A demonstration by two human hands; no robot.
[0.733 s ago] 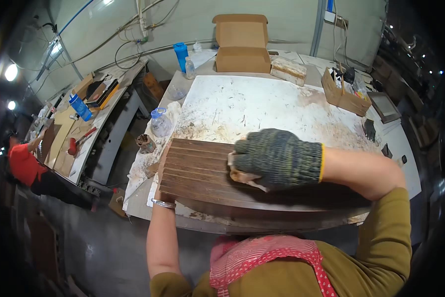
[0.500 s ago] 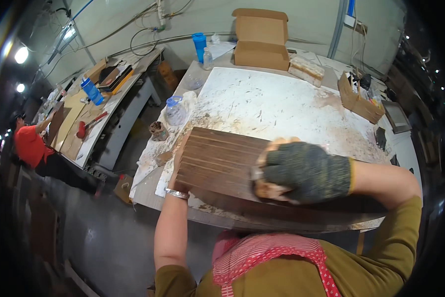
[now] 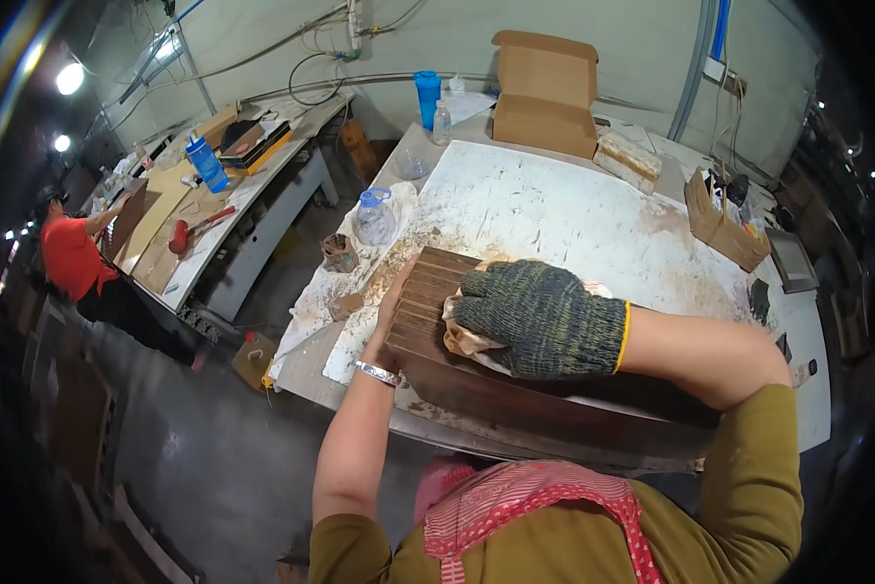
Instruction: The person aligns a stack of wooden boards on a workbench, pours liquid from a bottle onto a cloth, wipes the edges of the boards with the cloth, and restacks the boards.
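- We are seeing the right grip (image 3: 545,316), in a coarse-knit, grey-green glove (image 3: 579,336) with a yellow cuff edge, clutching a crumpled, brown-stained rag (image 3: 465,341) against the dark wooden piece (image 3: 426,310).
- The long piece is lying along the near side of the surface (image 3: 554,200), showing straight, grain-like lines on top and a smoother, darker front face.
- Bare, the left grip (image 3: 387,316) is resting against the piece's left end, a silvery bracelet (image 3: 377,373) circling its wrist; partly hidden fingers are leaving us unable to tell whether it is closing on the wood.
- Beyond the far edge, we are finding open room: a pale, brown-speckled stretch reaching toward an open cardboard box (image 3: 545,117).
- A clear, blue-capped bottle (image 3: 374,222) and a brown-crusted cup (image 3: 339,253) are standing to the left.
- The right forearm (image 3: 705,346) is covering part of the piece; shadow is obscuring its right end.
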